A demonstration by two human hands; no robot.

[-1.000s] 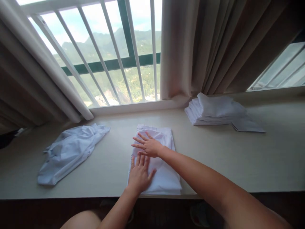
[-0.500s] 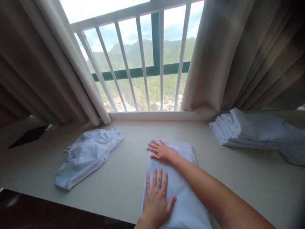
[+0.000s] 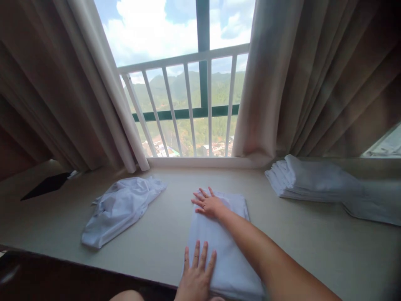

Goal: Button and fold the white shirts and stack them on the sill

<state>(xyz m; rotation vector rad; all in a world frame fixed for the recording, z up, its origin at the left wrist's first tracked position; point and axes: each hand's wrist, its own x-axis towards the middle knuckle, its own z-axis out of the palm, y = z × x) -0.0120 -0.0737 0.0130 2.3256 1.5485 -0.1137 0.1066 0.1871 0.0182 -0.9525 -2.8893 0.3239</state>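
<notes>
**Desk:** What does the frame show?

**Photographer:** A person presses both palms flat on a folded white cloth [image 3: 219, 246] that lies on the pale table [image 3: 313, 246] under a barred window [image 3: 194, 104]. The cloth sits in the middle of the table, its near edge at the table's front lip. The right hand [image 3: 209, 204] rests on the far end, fingers spread and flat. The left hand [image 3: 197, 276] rests on the near end, fingers straight and slightly parted. Neither hand pinches anything.

**Desk:** How does the cloth look to handle?

**Photographer:** Soft, thin and light, by the look of it. It lies in several layers, so it likely slumps and comes unfolded if lifted by one corner. The safer hold seems to be under the long sides, one hand beneath each, or a flat palm under the middle with the other on top. It probably slides easily on the smooth table.

**Desk:** Anything else nearby?

**Photographer:** A crumpled white cloth [image 3: 120, 209] lies well apart to the left. A stack of folded cloths [image 3: 308, 179] sits to the right near the curtain [image 3: 313, 75]. A dark flat object [image 3: 46, 186] lies at the far left; what it is cannot be told.
</notes>
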